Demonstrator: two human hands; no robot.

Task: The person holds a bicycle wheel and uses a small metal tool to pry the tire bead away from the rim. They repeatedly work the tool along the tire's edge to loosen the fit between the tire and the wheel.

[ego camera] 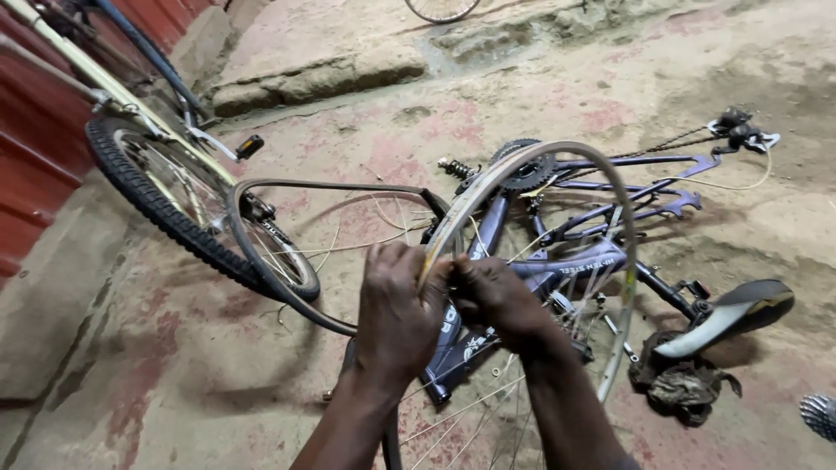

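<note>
Landmark: the rim [557,174], held up mid-scene over the floor [174,383].

Far left of rim: red wall [35,157], with a pale bike [131,113] leaning on it. Its knobby wheel [174,209] sits on the floor, pedal [250,145] sticking out toward the rim.

Just left of rim: loose tyre [279,270], dark band bowed out in a loop, its near end running behind the left hand.

At the rim's near-left edge: left hand [396,313], fingers closed around the rim edge and what looks like the tyre or rim strip. Right hand [496,300] touches it, grip pinched shut on the same edge, thumb side pressing in.

Behind and below rim: purple frame [557,261] lying flat on the floor, sprocket [527,170] and chain [662,148] running off right to a derailleur [740,130].

Right of rim, low: mudguard [731,318] and a dirty rag [679,383].

Handling, my read: rim is light and stiff but flexes sideways. Spokes [461,413] look loose and thin, poor place to grab. Take it by the edge, two hands near each other, as here. Tyre is floppy and will spring back.
</note>
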